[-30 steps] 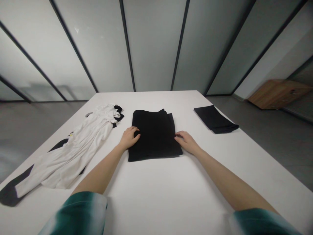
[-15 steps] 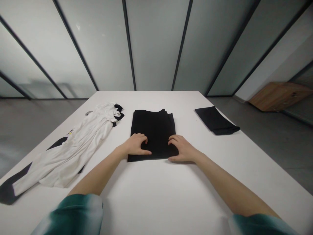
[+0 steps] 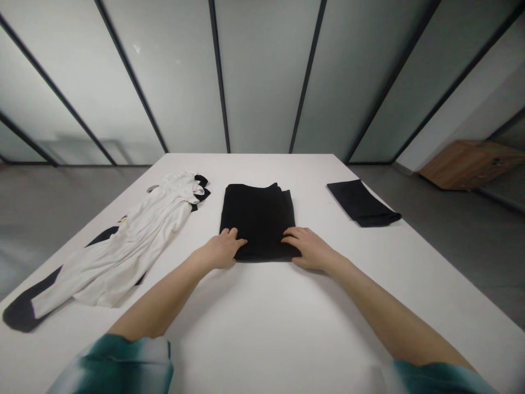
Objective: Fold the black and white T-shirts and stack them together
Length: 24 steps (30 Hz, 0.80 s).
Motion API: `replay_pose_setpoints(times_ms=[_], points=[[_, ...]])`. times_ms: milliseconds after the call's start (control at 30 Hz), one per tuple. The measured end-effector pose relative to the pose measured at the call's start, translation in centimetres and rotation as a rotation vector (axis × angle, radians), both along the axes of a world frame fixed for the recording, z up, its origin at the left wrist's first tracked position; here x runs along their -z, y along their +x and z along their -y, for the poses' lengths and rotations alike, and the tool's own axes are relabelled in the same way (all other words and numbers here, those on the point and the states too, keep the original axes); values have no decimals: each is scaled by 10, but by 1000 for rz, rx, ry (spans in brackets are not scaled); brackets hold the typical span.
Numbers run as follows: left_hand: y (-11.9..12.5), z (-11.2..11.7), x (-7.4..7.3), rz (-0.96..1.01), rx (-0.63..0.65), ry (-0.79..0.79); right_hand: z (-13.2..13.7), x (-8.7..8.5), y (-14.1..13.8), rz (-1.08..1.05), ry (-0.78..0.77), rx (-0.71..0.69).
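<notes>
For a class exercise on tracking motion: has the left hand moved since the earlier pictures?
Yes: the left hand has drawn back toward the person, judged against the white garment beside it on the table.

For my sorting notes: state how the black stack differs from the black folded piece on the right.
The black stack is larger and thicker than the black folded piece, which lies flatter. The stack sits square; the piece lies angled. The left hand and right hand rest on the stack, not the piece. Both are folded black cloth on the white table.
</notes>
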<state>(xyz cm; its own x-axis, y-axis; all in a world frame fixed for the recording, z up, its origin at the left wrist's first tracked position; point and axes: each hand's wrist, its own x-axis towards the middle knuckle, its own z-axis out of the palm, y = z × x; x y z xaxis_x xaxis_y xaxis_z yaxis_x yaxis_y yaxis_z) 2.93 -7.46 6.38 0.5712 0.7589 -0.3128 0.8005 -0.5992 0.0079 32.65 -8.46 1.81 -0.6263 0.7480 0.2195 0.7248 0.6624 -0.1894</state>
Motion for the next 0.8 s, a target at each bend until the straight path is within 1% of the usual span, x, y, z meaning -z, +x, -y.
replay_pose_setpoints(times_ms=[67, 133, 200, 267, 333, 400, 433, 500, 567, 600, 633, 700, 800], points=[[-7, -4, -6, 31, -4, 10, -1, -7, 3, -27, -6, 29], [-16, -6, -17, 103, -19, 17, -1, -17, 6, -97, -12, 69], [-26, -7, -34, 209, -29, -6, 1, -31, 9, -188, -31, 108], [-36, -10, -53, 346, -37, -71, 2, -46, 12, -300, -77, 144], [-43, -20, -68, 500, -76, -121, -3, -58, 13, -440, -145, 195], [-44, -40, -74, 643, -167, -96, -18, -64, 12, -599, -192, 287], [-42, -54, -73, 701, -226, -59, -30, -65, 10, -675, -207, 335], [-34, -87, -63, 780, -363, 45, -59, -61, 4, -801, -229, 415], [-21, -120, -46, 797, -519, 163, -91, -53, -3, -870, -260, 471], [-15, -134, -35, 785, -566, 204, -105, -47, -6, -873, -274, 503], [-10, -145, -25, 768, -617, 236, -118, -41, -9, -856, -285, 540], [-1, -162, -4, 735, -695, 243, -137, -28, -13, -764, -295, 618], [3, -170, 19, 762, -742, 197, -149, -11, -15, -565, -301, 750]])
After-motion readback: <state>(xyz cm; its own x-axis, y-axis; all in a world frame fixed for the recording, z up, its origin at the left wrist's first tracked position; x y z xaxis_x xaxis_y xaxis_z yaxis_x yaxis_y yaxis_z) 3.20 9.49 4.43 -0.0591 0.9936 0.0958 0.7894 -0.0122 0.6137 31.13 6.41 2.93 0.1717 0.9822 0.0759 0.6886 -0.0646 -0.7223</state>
